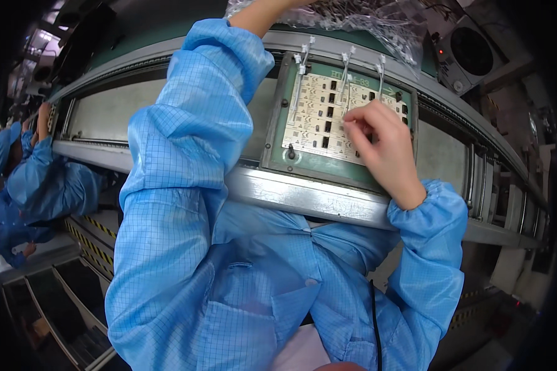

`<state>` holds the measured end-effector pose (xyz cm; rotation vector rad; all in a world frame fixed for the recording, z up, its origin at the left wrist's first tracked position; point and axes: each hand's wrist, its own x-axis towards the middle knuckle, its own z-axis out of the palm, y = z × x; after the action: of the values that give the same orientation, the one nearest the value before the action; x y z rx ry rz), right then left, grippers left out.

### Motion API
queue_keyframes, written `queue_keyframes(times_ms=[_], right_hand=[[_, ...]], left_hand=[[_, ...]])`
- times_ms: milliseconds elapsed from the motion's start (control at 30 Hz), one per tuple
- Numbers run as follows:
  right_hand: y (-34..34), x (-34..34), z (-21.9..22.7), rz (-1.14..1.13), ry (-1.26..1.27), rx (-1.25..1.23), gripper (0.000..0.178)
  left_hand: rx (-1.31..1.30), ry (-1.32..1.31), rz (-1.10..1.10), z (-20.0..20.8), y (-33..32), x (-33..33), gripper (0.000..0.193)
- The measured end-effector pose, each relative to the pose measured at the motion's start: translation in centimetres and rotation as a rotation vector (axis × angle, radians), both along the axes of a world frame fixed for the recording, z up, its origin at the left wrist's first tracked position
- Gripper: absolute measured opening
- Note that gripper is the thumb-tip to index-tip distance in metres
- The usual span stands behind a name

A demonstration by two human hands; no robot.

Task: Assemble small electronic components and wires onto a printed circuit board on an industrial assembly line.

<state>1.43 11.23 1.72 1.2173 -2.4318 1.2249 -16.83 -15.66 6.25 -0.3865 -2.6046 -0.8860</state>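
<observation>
My right hand (384, 136) hovers over a panel of white circuit boards (309, 114), its thumb and forefinger pinched together at the boards' middle. Whatever lies between the fingertips is too small to make out. Thin cables with white plugs (345, 57) stick up past the panel's far edge, and one runs down close to those fingertips. Black rectangular parts (328, 127) sit in a column on the boards. A green fixture plate (328, 166) with a dark frame holds the panel. My left arm reaches far forward; only the wrist end of my left hand (277, 7) shows, its fingers cut off by the upper edge.
The fixture rests on a conveyor with metal rails (315, 198). Beyond it lies a clear plastic bag (377, 31) of cables. A fan-like device (470, 49) stands at the far right. Another person in blue (43, 176) works along the line at left.
</observation>
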Motion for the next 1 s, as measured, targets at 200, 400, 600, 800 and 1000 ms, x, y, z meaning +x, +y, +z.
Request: queue_keyframes(times_ms=[200,400,600,800,1000], right_hand=[[-0.9,-0.9,-1.2,0.035,-0.018,0.082,0.007],[-1.4,-1.0,-0.7,0.021,-0.089,0.081,0.006],[-1.8,-0.8,-0.6,0.018,-0.046,0.124,0.007],[-1.7,0.1,-0.1,-0.018,0.191,0.253,0.005],[-1.3,0.0,0.4,-0.012,0.228,0.311,0.007]], left_hand=[[1.425,-0.289,-0.333,0.9,0.5,3.8,0.025],[0.824,-0.201,-0.346,-0.6,-1.1,15.1,0.022],[0.491,-0.185,-0.280,-3.1,-0.3,23.3,0.011],[0.333,-0.019,-0.282,-3.1,-0.3,23.7,0.008],[-0.032,0.073,-0.282,-4.4,0.0,24.3,0.010]])
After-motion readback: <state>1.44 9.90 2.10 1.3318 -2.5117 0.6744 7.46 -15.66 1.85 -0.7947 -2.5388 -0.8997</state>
